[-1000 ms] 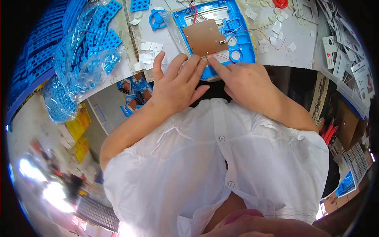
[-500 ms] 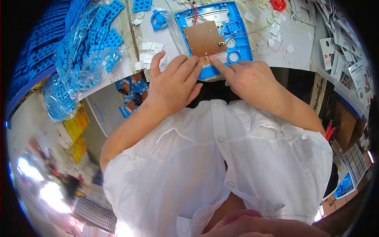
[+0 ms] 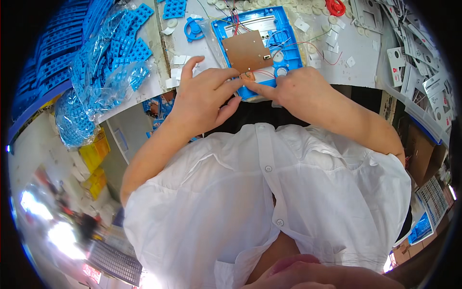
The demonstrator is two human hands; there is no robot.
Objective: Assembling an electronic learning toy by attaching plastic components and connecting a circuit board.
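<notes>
A blue plastic casing (image 3: 290, 49) lies open-side up at the table's near edge. Inside it sit a brown circuit board (image 3: 247, 50), thin coloured wires and, close to the near wall, a small orange-brown board (image 3: 248, 76). My left hand (image 3: 204, 98) is open over the casing's near left corner, with fingertips at the small board and one finger raised. From the other side my right hand (image 3: 301, 90) reaches in, its index finger stretched out against the near wall by the small board. Its other fingers are curled and partly hidden.
Bagged blue button pads (image 3: 127, 53) heap up at left. A blue ring-shaped part (image 3: 194, 30) and white squares (image 3: 180, 59) lie beside the casing. Further right are a red ring (image 3: 335, 6), small white discs and a bin of white panels (image 3: 417, 72). Blue parts (image 3: 156, 108) sit below the table.
My right index finger has slid left and nearer to me, down to the casing's near wall. My left hand has shifted slightly left. The casing appears a little lower in view.
</notes>
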